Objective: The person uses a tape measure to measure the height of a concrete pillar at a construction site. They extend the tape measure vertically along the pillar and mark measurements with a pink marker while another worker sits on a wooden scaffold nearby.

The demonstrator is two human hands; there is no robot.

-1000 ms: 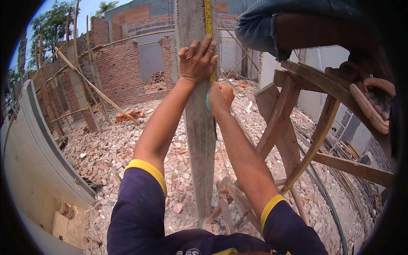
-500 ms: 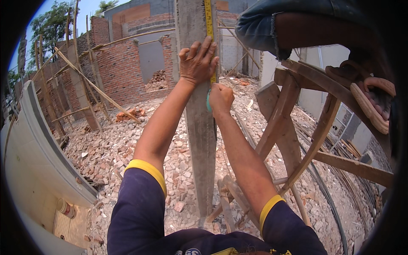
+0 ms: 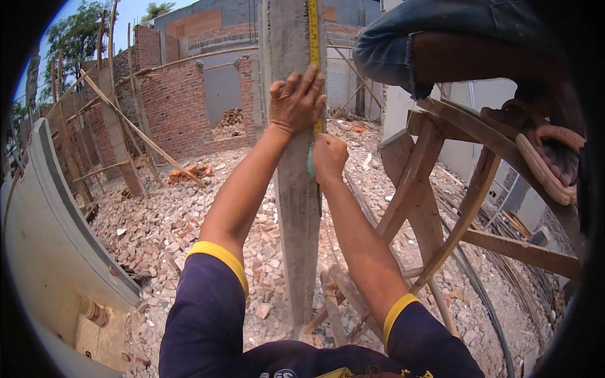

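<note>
A grey concrete post [image 3: 297, 239] rises upright in front of me. Along its right edge runs a yellow tape measure blade [image 3: 313, 34], stretching up beyond the top of the view. My left hand [image 3: 296, 104] lies against the post with its fingers extended, fingertips pressing on the blade. Just below it, my right hand [image 3: 330, 157] is closed around the tape measure case [image 3: 311, 159], of which only a green edge shows beside the post.
Wooden trestle legs [image 3: 413, 183] stand close on the right; above them are another person's denim-clad knee [image 3: 391, 50] and sandalled foot [image 3: 554, 157]. Broken brick rubble [image 3: 189, 233] covers the ground. A pale curved-looking wall [image 3: 57, 220] is at left, brick walls [image 3: 170, 101] behind.
The view has shifted slightly, so the hands, trestle and the other person's knee sit a little lower in the picture. Both hands keep their hold at the post.
</note>
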